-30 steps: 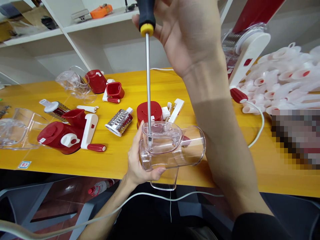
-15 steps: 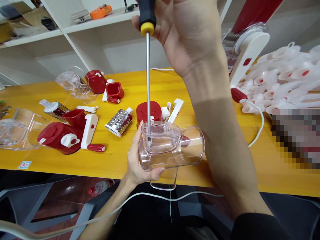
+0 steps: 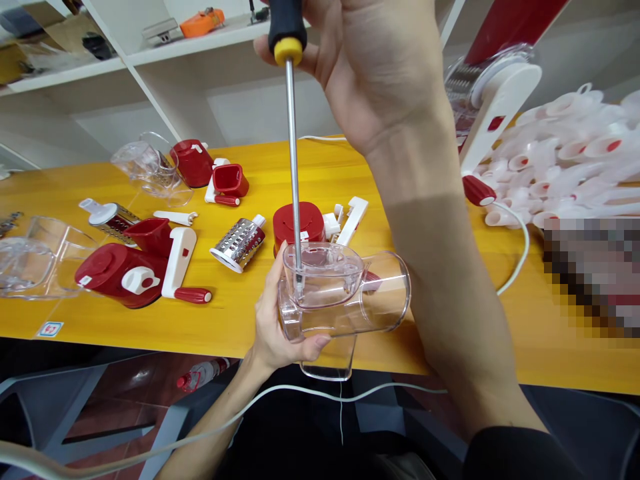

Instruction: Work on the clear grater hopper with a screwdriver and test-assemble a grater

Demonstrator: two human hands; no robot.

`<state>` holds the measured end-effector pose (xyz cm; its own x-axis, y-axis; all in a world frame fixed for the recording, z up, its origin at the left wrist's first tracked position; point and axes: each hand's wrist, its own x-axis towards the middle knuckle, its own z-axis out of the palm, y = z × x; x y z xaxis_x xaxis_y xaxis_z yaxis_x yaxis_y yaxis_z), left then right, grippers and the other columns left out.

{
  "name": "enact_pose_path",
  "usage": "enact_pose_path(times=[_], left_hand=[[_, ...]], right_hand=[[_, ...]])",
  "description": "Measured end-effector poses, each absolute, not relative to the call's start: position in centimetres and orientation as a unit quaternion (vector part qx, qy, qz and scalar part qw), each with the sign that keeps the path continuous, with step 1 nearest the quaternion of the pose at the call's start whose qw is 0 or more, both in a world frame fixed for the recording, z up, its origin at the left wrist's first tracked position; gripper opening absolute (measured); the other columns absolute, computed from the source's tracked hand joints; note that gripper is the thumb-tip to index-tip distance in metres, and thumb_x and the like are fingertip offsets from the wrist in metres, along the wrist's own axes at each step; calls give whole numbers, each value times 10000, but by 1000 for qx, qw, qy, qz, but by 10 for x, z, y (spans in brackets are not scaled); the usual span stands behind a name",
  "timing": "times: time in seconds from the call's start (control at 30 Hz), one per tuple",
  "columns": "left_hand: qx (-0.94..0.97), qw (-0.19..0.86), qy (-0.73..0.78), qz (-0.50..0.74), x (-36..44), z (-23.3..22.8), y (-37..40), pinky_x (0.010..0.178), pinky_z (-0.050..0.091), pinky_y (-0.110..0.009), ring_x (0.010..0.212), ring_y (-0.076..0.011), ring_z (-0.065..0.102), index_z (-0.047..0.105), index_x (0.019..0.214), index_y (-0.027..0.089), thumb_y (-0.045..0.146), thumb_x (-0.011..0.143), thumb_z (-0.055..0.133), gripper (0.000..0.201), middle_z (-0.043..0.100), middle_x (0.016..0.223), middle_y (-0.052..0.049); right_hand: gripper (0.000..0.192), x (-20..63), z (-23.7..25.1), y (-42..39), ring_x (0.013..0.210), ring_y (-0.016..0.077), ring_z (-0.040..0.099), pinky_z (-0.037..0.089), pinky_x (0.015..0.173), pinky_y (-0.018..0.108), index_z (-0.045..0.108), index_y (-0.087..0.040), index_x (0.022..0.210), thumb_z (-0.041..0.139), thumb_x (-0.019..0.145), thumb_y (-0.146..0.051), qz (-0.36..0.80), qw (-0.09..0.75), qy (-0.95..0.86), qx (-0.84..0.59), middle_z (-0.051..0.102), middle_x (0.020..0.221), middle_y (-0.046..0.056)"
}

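Note:
My left hand point(image 3: 277, 323) grips a clear plastic grater housing point(image 3: 330, 317) over the front edge of the table, its thumb across the near side. High above it, my right hand point(image 3: 345, 60) is closed around the black and yellow handle of a screwdriver point(image 3: 293, 153). The steel shaft runs down nearly upright, and its tip sits inside the housing's oval end at the left. Just behind the housing stand a red grater base point(image 3: 299, 223) and a white crank arm point(image 3: 353, 220). A metal grating drum point(image 3: 239, 245) lies to their left.
On the yellow table point(image 3: 240, 320) at left is a red base with a white crank point(image 3: 125, 273) and another clear housing point(image 3: 45, 260). White translucent parts point(image 3: 565, 153) are heaped at right. A white cable point(image 3: 280, 390) crosses in front of me. Shelves point(image 3: 200, 50) stand behind.
The screwdriver's handle has tipped slightly to the left along with my right hand, while its tip stays in the same spot. My left hand and the housing have hardly moved.

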<state>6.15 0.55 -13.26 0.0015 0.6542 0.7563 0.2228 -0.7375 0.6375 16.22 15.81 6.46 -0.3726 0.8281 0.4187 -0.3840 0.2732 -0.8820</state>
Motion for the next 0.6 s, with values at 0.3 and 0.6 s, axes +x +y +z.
enact_pose_path(times=[0.3,0.6], left_hand=[[687,165,354,613,54,-145,3,1129,513,-401,1276,-298,635,295,1596,142,643,773,741,1061,569,1457,-161],[691,169,354,608,54,-144,3,1125,520,-419,1266,-306,641,279,1600,140,637,790,730,1052,586,1434,-162]], right_hand=[[616,166,63,158,1149,-35,596,548,1047,213,379,-104,1291,305,726,-337,591,491,-623,-146,568,813,-199],[619,164,63,161,1086,-85,619,556,1007,166,440,-133,1278,349,714,-370,568,494,-642,-146,567,896,-221]])
